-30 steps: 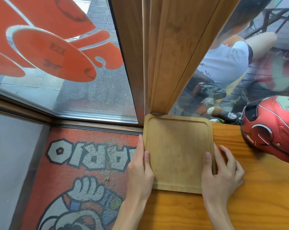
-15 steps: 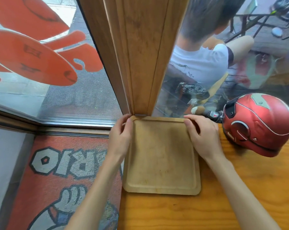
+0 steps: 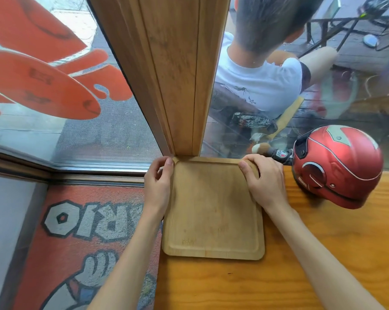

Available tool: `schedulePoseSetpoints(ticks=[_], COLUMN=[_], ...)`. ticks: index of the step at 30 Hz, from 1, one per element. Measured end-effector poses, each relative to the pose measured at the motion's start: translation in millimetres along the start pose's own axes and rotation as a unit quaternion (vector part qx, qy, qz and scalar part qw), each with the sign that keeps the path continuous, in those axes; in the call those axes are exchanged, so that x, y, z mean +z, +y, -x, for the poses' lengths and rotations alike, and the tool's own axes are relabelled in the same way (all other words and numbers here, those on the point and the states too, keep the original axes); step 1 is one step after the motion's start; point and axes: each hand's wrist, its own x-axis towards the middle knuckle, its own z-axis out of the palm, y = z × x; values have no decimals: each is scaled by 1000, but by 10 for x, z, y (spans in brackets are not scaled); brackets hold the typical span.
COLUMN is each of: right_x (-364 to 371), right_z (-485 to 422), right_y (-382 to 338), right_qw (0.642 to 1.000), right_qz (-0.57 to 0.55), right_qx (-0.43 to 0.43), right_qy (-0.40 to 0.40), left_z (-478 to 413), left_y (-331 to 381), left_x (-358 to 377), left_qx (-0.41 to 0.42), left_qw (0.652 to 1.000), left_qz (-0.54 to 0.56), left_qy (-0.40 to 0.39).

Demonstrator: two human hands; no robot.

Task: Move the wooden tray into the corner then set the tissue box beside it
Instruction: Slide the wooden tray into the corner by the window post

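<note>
Head view: both hands, left [image 3: 159, 186] and right [image 3: 264, 184], grip the far corners of the tray [image 3: 213, 211], which sits in the table's [image 3: 323, 253] corner against the post [image 3: 180, 74]. Tray placement looks done. No tissue box is visible; that step remains.

One wooden tray [image 3: 213, 211], one helmet [image 3: 336, 166] (red), two hands.

A wooden counter [image 3: 301, 276] meets a corner of two windows, with a wooden post [image 3: 178, 74] standing between the panes. The left window [image 3: 43, 74] carries large red decals and looks onto grey pavement; through the right window [image 3: 323, 90] a person in a white shirt sits outside in daylight. Below, a red floor mat [image 3: 77, 231] with cartoon lettering lies beside the counter.
</note>
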Motion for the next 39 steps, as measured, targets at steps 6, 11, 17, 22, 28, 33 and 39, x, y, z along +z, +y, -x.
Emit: schedulePoseSetpoints(ticks=[6,11,17,22,28,33,39], right_x=[36,29,-191,-281,-166,-142,-148], right_z=[-6,-1,583,1785,1957,1945,1955], right_y=[10,5,-161,-261,-271,-306,-318], right_qw=[999,1000,985,986,989,990,991], right_qz=[30,24,-101,-25,19,20,5], right_qx=[-6,14,98,86,131,134,134], right_qy=[11,-8,-97,-142,-70,-42,-29], left_z=[-38,-43,658,1594,1679,1664,1670], left_y=[-28,-19,-66,-306,-491,-415,-398], left_x=[13,13,-197,-335,-400,-394,-347], left_qx=[16,-21,-74,-75,-86,-112,-128], left_qw=[1000,999,997,995,993,991,988], left_qz=[-17,-22,-34,-72,-66,-5,13], left_qy=[-1,-19,-4,-4,36,66,91])
